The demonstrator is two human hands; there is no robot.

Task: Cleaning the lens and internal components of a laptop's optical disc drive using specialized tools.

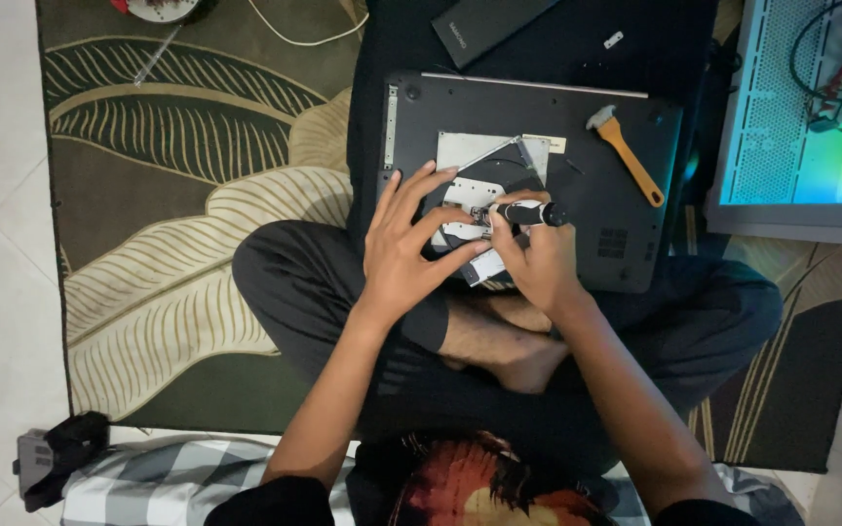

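A dark laptop (606,185) lies upside down across my crossed legs, and a silver optical drive (470,156) rests on its underside. My left hand (406,248) spreads its fingers over the drive and presses it down. My right hand (536,258) grips a small black and white screwdriver (530,212), its tip pointing left at the drive's middle. An orange-handled pry tool (628,154) lies on the laptop to the right of my hands.
A flat black box (487,23) and a tiny white part (613,40) sit beyond the laptop. An open, lit computer case (806,117) stands at the right. A leaf-patterned rug (177,214) covers the floor, with a white cable (304,39) and a checked cloth (148,482) nearby.
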